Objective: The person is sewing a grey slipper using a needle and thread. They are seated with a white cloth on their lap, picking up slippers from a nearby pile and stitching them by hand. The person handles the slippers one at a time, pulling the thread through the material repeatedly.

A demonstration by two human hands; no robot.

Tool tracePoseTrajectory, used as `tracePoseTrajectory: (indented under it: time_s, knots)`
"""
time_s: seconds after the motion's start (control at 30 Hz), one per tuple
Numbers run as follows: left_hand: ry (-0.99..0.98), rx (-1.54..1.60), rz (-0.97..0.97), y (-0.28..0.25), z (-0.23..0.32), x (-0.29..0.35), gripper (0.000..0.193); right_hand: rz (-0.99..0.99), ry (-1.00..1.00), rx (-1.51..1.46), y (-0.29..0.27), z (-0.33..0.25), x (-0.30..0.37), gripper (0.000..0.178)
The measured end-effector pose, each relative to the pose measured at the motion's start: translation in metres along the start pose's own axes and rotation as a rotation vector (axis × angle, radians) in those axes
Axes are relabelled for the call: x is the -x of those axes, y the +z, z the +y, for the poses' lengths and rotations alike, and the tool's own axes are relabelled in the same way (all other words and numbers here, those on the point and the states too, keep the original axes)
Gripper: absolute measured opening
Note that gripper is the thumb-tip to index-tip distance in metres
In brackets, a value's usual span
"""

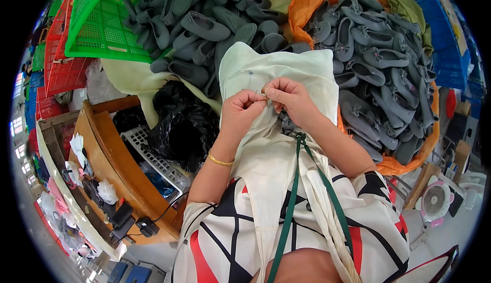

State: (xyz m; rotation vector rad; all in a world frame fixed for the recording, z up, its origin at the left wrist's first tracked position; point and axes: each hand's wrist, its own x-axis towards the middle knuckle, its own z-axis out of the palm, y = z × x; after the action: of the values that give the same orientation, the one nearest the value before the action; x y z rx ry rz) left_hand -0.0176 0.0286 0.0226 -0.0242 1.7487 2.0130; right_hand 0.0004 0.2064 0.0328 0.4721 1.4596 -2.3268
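Holds bare left hand (244, 105) and bare right hand (290, 99) together over rumpled white cloth (307, 65) in the near centre, with thumbs and forefingers pinched narrow; cannot tell on what. Has dark grey slip-on shoes (204, 26) heaped far left, and more at right in a crumpled orange sack (307, 4).

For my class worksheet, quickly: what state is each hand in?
Left hand: pinched closed; anything held is too small to tell.
Right hand: pinched closed; anything held can't be made out.
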Motion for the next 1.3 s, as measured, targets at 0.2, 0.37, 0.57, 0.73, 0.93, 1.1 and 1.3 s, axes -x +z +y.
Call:
tracePoseTrajectory:
  time_s: [0.2, 0.37, 0.57, 0.73, 0.93, 1.1, 1.3]
  knots:
    - [-0.1, 0.184, -0.013, -0.003, 0.007, 0.0, 0.003, -0.076, 0.053, -0.134, -0.007, 0.004, -0.002, 0.013]
    - [-0.173, 0.483, 0.006, 0.007, 0.009, 0.0, 0.007, -0.046, -0.073, 0.032, -0.002, 0.007, 0.001, 0.01]
    - [-0.174, 0.544, 0.038, 0.015, -0.003, 0.0, 0.009, 0.04, -0.266, 0.191, 0.014, 0.014, 0.004, 0.01]
    - [0.028, 0.107, 0.081, 0.008, -0.007, 0.002, 0.007, 0.08, -0.208, 0.086, 0.008, 0.025, 0.001, 0.011]
    - [0.175, -0.26, 0.139, 0.005, -0.012, 0.006, 0.008, 0.056, -0.024, -0.039, 0.013, 0.019, 0.004, 0.014]
    - [0.118, -0.204, 0.124, 0.001, -0.013, 0.008, 0.008, 0.1, -0.004, -0.051, 0.014, 0.022, 0.0, 0.013]
    - [0.03, 0.031, 0.09, -0.002, -0.007, 0.01, 0.009, 0.053, 0.011, -0.058, 0.013, 0.023, -0.001, 0.014]
